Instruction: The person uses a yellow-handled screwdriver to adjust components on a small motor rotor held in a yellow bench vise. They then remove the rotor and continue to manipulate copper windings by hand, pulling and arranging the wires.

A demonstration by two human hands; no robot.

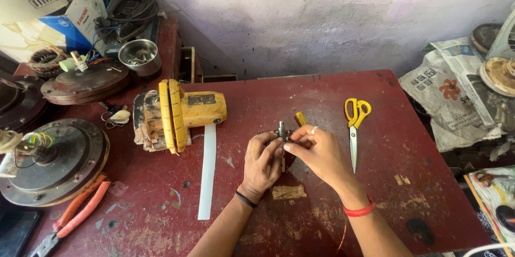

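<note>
Both my hands meet at the middle of a dark red table (375,182). My left hand (262,163), with a black band at the wrist, grips a small dark metal part with an upright shaft (281,130). My right hand (316,152), wearing a ring and a red wrist band, pinches the same part from the right side. A short yellow piece (301,118) lies just behind my right fingers. The lower half of the part is hidden by my fingers.
Yellow-handled scissors (354,128) lie to the right, a worn yellow power tool (177,115) and a white strip (207,171) to the left. Orange-handled pliers (75,211) and round fan motor plates (53,163) sit at far left. Crumpled newspaper (450,91) lies at right.
</note>
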